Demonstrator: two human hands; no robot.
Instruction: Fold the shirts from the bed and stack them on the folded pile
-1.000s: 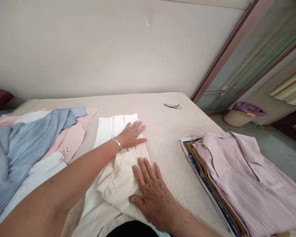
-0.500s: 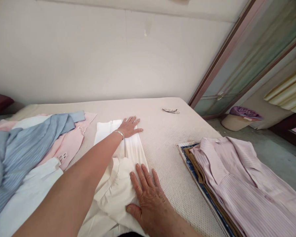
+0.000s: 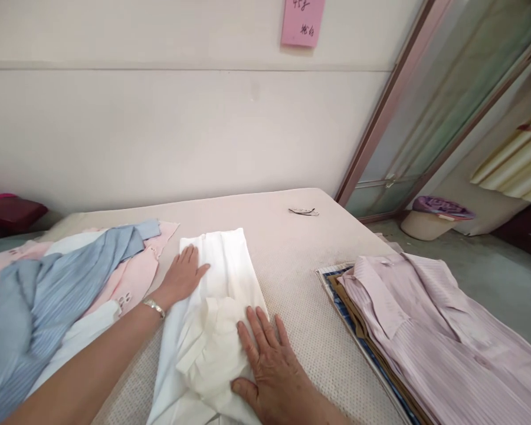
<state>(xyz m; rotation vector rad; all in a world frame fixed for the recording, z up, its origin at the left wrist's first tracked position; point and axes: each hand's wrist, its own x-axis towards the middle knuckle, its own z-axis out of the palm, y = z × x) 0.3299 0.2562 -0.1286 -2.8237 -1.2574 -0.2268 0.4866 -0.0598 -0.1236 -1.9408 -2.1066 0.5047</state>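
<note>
The left hand (image 3: 183,274), spread flat, has slid to the white shirt's (image 3: 223,277) left edge; the right hand (image 3: 269,369), spread, still presses, its wrist cut off.

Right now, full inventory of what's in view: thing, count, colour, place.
white garment: 1, white, partly folded, centre of the bed.
bed: 1, beige textured cover, fills the foreground.
loose clothes pile: several, blue, pink and white, left side of the bed.
folded stack: several, pink striped shirt on top, tan and blue below, right edge of the bed.
glasses: 1, dark frame, far part of the bed.
pink note: 1, pink, on the wall.
stool: 1, beige with purple top, on the floor at right.
left hand: flat on the white garment's left edge, bracelet on the wrist.
right hand: flat on the white garment, near end.
</note>
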